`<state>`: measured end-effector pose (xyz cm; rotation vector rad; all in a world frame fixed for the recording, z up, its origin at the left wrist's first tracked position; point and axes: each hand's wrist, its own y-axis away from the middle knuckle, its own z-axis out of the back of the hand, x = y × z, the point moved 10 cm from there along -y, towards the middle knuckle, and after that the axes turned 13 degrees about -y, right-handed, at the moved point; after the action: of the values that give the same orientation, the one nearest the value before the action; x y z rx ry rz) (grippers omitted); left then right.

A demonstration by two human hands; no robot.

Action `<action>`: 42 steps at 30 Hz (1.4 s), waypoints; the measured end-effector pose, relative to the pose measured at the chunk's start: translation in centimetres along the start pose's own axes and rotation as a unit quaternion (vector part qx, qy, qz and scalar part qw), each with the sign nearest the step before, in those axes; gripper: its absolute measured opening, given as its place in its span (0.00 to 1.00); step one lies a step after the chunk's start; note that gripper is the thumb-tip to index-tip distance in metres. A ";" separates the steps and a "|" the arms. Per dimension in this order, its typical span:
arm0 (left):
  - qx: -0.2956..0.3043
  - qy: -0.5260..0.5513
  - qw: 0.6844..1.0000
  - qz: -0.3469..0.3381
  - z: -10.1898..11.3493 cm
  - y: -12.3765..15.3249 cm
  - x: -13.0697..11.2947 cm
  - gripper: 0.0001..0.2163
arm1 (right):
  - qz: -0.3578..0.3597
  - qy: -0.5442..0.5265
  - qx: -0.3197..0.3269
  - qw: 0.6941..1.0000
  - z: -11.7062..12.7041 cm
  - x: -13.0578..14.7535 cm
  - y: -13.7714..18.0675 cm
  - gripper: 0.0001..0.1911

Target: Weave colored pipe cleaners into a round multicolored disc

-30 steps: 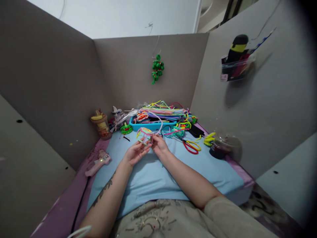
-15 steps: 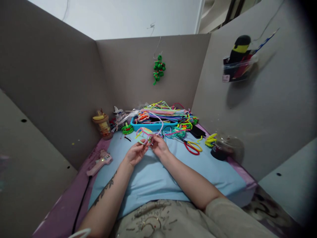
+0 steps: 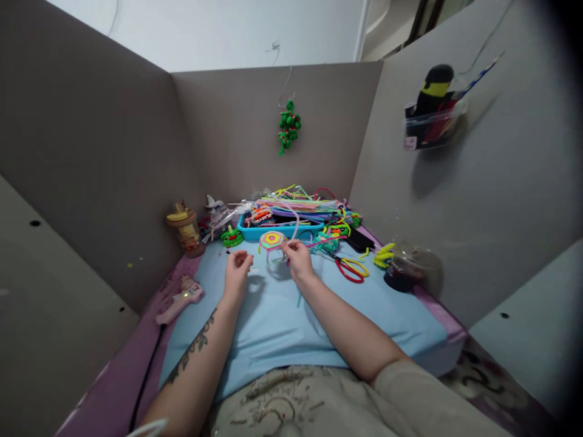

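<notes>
My right hand point(image 3: 299, 260) pinches the edge of a pipe-cleaner piece point(image 3: 272, 240) above the blue cloth. The piece has a round top with yellow, pink and green rings, and thin coloured strands hang below it. To the left of it, apart from the piece, my left hand point(image 3: 237, 273) is raised with its fingers curled in. Whether something small is between those fingertips I cannot make out. A teal strand point(image 3: 299, 300) lies on the cloth below my right hand. Scissors point(image 3: 350, 269) with red and yellow handles lie to the right.
A blue tray point(image 3: 277, 232) heaped with pipe cleaners point(image 3: 300, 209) stands at the back. At left are a glue gun point(image 3: 180, 303) and a cup point(image 3: 186, 233); near the tray, a green figure point(image 3: 232, 237). At right are a black phone-like object point(image 3: 359, 241) and a dark-based jar point(image 3: 403, 273).
My left hand has let go of the piece and moved left, away from it. The piece stays in my right hand, its ringed top turned more into view. The teal strand now shows.
</notes>
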<state>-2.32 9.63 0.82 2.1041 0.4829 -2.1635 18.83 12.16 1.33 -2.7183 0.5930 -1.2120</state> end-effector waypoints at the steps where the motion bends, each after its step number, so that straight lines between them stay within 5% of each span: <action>1: 0.034 -0.001 0.999 -0.030 -0.8 0.2 -0.6 0.19 | -0.006 0.012 0.013 1.000 -0.4 -0.1 0.2 0.14; 5: 0.134 0.007 0.987 -0.083 -3.2 1.3 -1.8 0.22 | -0.036 0.032 0.045 0.998 -1.7 -0.7 1.3 0.15; 23: 0.075 0.116 0.990 -0.002 -2.4 0.5 0.4 0.16 | -0.074 -0.004 0.067 0.995 -2.6 -1.2 2.3 0.14; 34: 0.115 0.079 0.989 -0.042 -3.2 1.3 -1.3 0.16 | -0.072 -0.016 0.059 0.996 -2.3 -1.2 2.0 0.14; 42: 0.074 0.021 0.995 -0.058 -2.4 1.5 -2.2 0.15 | -0.100 -0.014 0.071 0.992 -2.7 -1.7 2.2 0.13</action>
<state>0.56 8.52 2.77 2.2542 0.4728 -2.2892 15.14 10.95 1.37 -2.7202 0.2244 -1.2034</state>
